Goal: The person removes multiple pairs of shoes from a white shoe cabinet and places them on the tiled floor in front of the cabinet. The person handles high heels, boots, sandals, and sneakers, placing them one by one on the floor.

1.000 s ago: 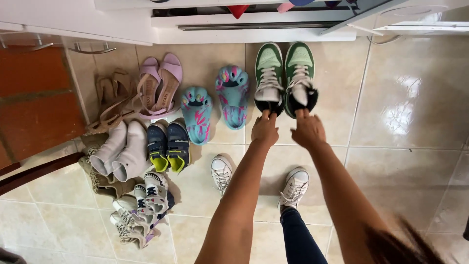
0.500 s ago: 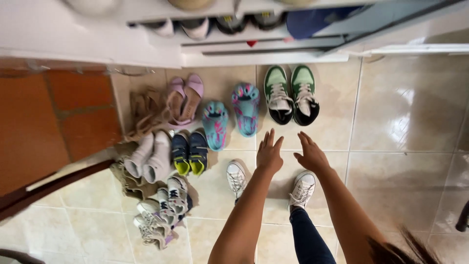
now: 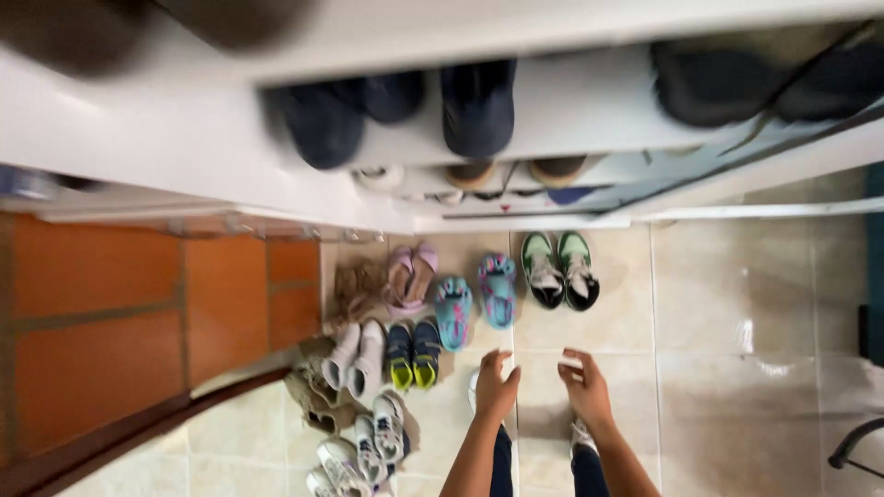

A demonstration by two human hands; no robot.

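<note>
My left hand and my right hand hang empty over the beige floor tiles, fingers apart, touching nothing. A pair of green, white and black sneakers stands side by side on the floor ahead of them, toes toward a white shoe rack. To their left lie two turquoise and pink slippers, then pink sandals. Below my hands my own white shoes are partly hidden by my arms.
Dark shoes sit on the rack's shelves, blurred. More footwear lies left of my hands: navy and yellow sneakers, white boots, tan sandals, patterned sneakers. An orange tiled wall rises at the left.
My hands let go of the green sneakers, which stay on the floor, and drew back empty. The view rose and tilted up, showing the rack's shelves.
</note>
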